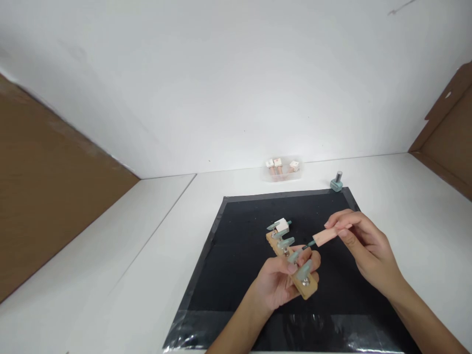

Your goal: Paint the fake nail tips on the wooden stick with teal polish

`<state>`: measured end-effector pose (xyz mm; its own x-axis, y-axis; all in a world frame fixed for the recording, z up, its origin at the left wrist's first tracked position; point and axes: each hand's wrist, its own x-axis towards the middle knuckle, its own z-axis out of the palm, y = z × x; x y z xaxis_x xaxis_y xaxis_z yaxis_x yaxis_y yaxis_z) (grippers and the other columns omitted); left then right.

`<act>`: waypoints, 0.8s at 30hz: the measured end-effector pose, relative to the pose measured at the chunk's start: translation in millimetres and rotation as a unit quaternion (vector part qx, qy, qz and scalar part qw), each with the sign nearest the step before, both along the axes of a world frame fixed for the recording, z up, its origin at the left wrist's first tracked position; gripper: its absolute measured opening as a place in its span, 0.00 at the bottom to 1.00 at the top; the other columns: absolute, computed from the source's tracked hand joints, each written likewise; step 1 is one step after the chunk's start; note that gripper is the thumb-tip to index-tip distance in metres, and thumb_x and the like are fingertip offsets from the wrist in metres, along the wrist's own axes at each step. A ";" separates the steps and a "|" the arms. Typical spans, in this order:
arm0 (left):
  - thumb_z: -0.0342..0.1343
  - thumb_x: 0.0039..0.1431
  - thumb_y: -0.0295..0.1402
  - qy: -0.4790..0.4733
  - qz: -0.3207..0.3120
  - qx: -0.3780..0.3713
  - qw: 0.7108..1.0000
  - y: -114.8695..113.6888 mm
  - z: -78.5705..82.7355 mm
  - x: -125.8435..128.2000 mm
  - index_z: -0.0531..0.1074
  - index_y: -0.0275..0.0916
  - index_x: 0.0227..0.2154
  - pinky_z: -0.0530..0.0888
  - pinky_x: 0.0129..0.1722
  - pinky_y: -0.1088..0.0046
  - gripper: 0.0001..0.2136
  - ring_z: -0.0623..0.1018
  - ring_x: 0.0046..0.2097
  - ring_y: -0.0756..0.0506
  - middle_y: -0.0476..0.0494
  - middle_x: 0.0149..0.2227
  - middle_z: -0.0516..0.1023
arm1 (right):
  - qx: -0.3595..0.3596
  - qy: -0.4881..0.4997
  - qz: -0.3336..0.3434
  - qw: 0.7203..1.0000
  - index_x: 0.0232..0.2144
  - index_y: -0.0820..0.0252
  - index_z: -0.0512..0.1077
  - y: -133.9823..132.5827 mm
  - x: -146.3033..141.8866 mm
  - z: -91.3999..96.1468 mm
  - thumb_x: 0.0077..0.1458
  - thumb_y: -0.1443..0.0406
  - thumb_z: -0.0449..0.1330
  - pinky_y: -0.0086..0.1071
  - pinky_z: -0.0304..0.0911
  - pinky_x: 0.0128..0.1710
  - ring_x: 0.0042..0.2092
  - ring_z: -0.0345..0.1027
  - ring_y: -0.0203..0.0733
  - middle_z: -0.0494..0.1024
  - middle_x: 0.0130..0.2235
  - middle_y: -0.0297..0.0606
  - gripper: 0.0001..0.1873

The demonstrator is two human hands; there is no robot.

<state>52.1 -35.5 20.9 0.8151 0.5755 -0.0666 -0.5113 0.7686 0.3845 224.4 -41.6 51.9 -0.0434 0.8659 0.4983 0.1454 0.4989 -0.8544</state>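
My left hand [275, 285] is closed around a wooden nail practice stand [308, 290], tilted above the mat. Several grey-green false nails [305, 269] stand on it in a row on small metal mounts. In my right hand [368, 246], the fingertips pinch the pink handle of a nail polish brush [325, 236]. Its dark tip points down and left at a nail near my left fingers; whether it touches cannot be made out. Just behind the stand's far end is a white block-shaped polish bottle [282, 224], partly hidden by the nails, with a green bit at its side.
A black mat [236, 255] with shiny taped edges lies on the white table [110, 275]. Near the back wall stands a clear box [291, 177] holding 3 white-and-pink bottles. A green bottle with a silver cap [336, 183] is at the mat's back right corner. Brown panels flank both sides.
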 end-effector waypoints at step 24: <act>0.67 0.36 0.29 0.304 0.060 0.186 0.932 -3.1 9.3 -6.0 0.72 0.33 0.23 0.72 0.22 0.80 0.11 0.73 0.27 0.53 0.48 0.28 0.72 | 0.068 -0.040 0.079 0.994 0.40 0.54 0.66 -6.4 0.9 0.4 0.65 0.64 0.48 0.31 0.61 0.30 0.32 0.63 0.38 0.68 0.28 0.34 0.08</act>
